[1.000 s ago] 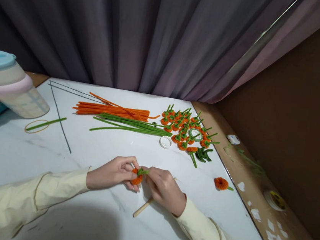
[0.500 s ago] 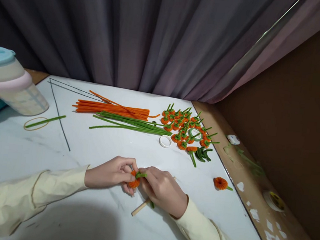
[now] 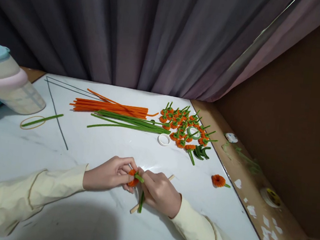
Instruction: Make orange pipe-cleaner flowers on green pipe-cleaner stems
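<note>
My left hand [image 3: 107,175] is closed around a small orange pipe-cleaner pumpkin [image 3: 132,181], its fingertips pressed on the side. A short green pipe-cleaner stem [image 3: 139,177] sticks out of the pumpkin toward the right. My right hand [image 3: 160,191] pinches at this green piece with thumb and forefinger; the exact contact is partly hidden by the fingers. Beneath the right hand lies a thin wooden stick [image 3: 134,209], its middle covered by the hand. A green pipe-cleaner piece [image 3: 141,202] hangs or lies across the stick, its upper end hidden.
Orange pipe cleaners [image 3: 109,108] and green pipe cleaners [image 3: 130,123] lie in bundles behind my hands. Several finished pumpkins [image 3: 180,143] cluster at back right near a white ring [image 3: 164,139]. Another pumpkin [image 3: 218,180] sits alone. A tumbler [image 3: 21,92] stands left; paper scraps [image 3: 265,232] lie right.
My right hand has turned slightly, and more of the green piece below it shows. The stick's far end is more visible. The whole view has shifted a little.
</note>
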Motion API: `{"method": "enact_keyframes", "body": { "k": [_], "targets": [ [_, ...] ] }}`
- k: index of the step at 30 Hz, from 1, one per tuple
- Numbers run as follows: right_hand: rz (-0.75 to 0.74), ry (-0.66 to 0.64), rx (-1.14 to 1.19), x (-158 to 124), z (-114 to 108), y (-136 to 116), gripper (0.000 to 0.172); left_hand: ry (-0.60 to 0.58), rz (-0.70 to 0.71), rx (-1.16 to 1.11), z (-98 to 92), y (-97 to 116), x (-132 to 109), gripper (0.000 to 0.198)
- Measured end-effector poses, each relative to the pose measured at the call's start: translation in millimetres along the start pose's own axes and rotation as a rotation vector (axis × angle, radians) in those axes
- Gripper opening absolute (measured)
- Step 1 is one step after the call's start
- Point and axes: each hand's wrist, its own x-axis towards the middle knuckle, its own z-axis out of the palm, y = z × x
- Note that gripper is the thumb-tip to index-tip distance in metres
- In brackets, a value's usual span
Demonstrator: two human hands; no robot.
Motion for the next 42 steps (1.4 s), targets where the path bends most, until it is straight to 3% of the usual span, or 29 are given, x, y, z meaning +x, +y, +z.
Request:
{"method": "enact_keyframes", "body": {
  "k": [5,9,12,17,24,30,37,42],
  "targets": [
    [0.027,0.001,0.1,8.0,-4.0,9.7,0.022,0.049,-0.025,-0.093,-4.2,-0.2,3.0,0.02],
    [-0.007,-0.113,0.079,28.1,-12.4,24.9,0.011,0.017,-0.037,-0.091,-19.1,5.9,10.1,0.021],
    [-0.051,-0.128,0.104,44.6,-11.3,36.5,0.009,0.047,-0.008,-0.044,-32.2,10.2,15.0,0.023],
    [0.002,-0.027,0.152,58.2,3.3,45.2,0.013,0.136,0.135,0.041,-42.5,6.4,19.6,0.027],
    [0.109,0.154,0.286,53.8,12.8,41.4,0.016,0.237,0.225,0.05,-42.3,-1.4,22.4,0.025],
    [0.219,0.282,0.443,55.2,16.4,38.5,0.02,0.261,0.182,-0.025,-47.5,3.4,20.3,0.028],
    [0.246,0.267,0.537,57.6,15.5,35.2,0.016,0.198,0.123,-0.062,-52.2,6.1,19.9,0.025],
    [0.251,0.261,0.481,56.3,16.1,36.2,0.014,0.213,0.213,0.157,-45.0,4.8,17.2,0.021]
  ]
}}
